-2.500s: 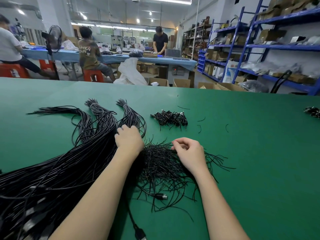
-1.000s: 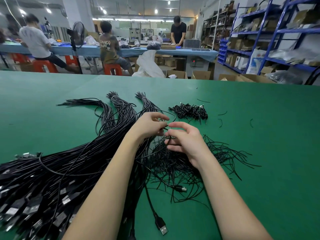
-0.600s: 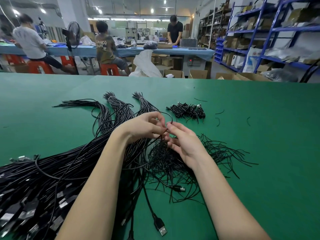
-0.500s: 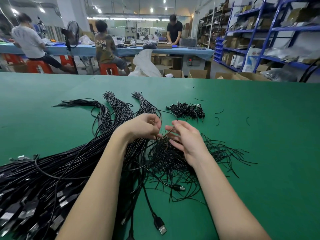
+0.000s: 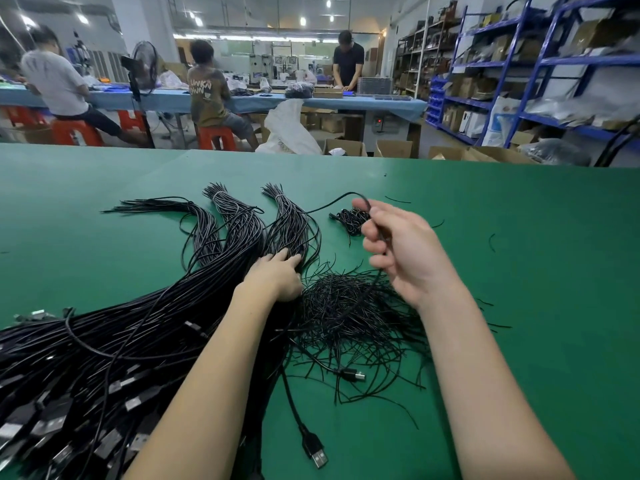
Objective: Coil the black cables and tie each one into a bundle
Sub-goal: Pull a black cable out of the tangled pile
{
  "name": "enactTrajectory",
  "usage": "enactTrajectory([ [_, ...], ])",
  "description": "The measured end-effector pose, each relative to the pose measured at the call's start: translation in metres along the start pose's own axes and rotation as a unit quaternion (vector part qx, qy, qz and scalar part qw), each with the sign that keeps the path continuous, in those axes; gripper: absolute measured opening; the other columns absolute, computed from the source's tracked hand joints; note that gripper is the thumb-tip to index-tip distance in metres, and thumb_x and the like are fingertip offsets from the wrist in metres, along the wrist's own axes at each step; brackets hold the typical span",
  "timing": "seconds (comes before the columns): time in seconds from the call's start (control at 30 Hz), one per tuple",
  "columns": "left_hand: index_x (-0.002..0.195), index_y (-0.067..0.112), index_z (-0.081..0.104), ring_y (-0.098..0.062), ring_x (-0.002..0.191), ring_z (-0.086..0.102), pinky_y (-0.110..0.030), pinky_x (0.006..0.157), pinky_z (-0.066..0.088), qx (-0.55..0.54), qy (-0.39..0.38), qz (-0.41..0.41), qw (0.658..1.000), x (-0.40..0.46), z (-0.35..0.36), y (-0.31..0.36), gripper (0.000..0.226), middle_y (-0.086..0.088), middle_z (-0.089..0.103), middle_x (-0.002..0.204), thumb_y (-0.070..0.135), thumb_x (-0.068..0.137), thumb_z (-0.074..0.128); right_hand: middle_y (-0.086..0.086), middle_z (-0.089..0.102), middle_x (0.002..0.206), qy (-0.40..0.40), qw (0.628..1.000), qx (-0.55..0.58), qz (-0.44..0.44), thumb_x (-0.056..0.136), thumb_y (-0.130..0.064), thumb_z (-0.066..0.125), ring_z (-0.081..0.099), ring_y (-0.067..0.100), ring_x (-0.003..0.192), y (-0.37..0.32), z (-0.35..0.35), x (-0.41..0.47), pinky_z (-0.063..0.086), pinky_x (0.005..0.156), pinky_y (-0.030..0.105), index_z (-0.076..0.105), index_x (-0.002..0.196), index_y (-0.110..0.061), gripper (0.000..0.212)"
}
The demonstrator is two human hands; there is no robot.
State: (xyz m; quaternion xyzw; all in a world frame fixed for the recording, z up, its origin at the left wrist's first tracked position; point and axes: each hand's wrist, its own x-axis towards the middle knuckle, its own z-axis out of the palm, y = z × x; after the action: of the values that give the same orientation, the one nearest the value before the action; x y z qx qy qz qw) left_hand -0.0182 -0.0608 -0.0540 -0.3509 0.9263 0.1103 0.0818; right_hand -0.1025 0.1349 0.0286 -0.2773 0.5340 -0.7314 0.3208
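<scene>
On a green counter (image 5: 519,271), a large sheaf of black cables (image 5: 138,341) runs from 7 to 1 o'clock under the left hand (image 5: 273,278), fingers pressing it, while the raised right hand (image 5: 401,251) at 1 o'clock grips one cable (image 5: 332,201) arching left.

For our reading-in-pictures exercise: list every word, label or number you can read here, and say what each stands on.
"UNKN OWN": on the back of the brown shirt of the seated person at the blue table.
Faint print on the back of the white shirt: too blurred to read.
Shelf boxes: labels too small to read.
Cables, USB plug: no text visible.
</scene>
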Motion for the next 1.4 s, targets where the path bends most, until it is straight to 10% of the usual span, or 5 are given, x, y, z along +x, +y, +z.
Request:
enactTrajectory([
  [0.43, 0.120, 0.028, 0.068, -0.028, 0.140, 0.038, -0.049, 0.118, 0.032, -0.025, 0.162, 0.096, 0.982, -0.050, -0.067, 0.030, 0.030, -0.003, 0.046, 0.149, 0.045, 0.098, 0.057, 0.000, 0.077, 0.078, 0.138, 0.984, 0.111, -0.010, 0.108, -0.013, 0.048, 0.061, 0.010, 0.059, -0.004, -0.028, 0.004, 0.052, 0.051, 0.021, 0.054, 0.135, -0.010, 0.028],
  [0.8, 0.102, 0.005, 0.052, -0.026, 0.087, 0.064, -0.036, 0.088, 0.052, -0.316, -0.228, 0.321, 0.863, -0.089, -0.048, 0.100, 0.009, -0.013, 0.069, 0.088, 0.012, 0.102, 0.057, -0.003, 0.076, 0.116, 0.224, 0.954, -0.181, -0.085, 0.108, -0.024, 0.049, 0.071, 0.014, 0.090, -0.006, -0.055, 0.001, 0.060, 0.076, 0.031, 0.064, 0.116, -0.027, 0.018],
  [0.93, 0.106, 0.020, 0.066, -0.015, 0.071, 0.065, -0.026, 0.076, 0.056, -0.277, -0.047, 0.320, 0.905, -0.081, -0.056, 0.093, 0.014, 0.003, 0.061, 0.076, 0.024, 0.104, 0.053, -0.006, 0.060, 0.135, 0.235, 0.792, -0.551, -0.114, 0.096, -0.024, 0.064, 0.051, 0.017, 0.129, -0.017, -0.076, -0.014, 0.039, 0.106, 0.034, 0.072, 0.100, -0.047, 0.024],
  [1.1, 0.098, 0.022, 0.072, -0.006, 0.073, 0.052, -0.027, 0.071, 0.042, -0.244, 0.208, 0.332, 0.887, -0.067, -0.054, 0.090, 0.014, 0.005, 0.064, 0.083, 0.022, 0.097, 0.058, -0.019, 0.076, 0.079, 0.002, 0.883, -0.460, -0.091, 0.097, -0.045, 0.063, 0.071, -0.002, 0.075, -0.019, -0.057, -0.015, 0.054, 0.088, 0.035, 0.073, 0.092, -0.039, 0.013],
  [1.4, 0.104, 0.017, 0.052, -0.022, 0.097, 0.049, -0.036, 0.082, 0.043, -0.205, 0.460, 0.128, 0.854, -0.048, -0.033, 0.095, 0.030, 0.000, 0.055, 0.104, 0.035, 0.087, 0.070, -0.007, 0.072, 0.066, 0.145, 0.946, -0.281, -0.079, 0.100, -0.020, 0.055, 0.055, 0.008, 0.047, 0.013, -0.044, 0.007, 0.057, 0.062, 0.030, 0.077, 0.088, -0.024, 0.025],
])
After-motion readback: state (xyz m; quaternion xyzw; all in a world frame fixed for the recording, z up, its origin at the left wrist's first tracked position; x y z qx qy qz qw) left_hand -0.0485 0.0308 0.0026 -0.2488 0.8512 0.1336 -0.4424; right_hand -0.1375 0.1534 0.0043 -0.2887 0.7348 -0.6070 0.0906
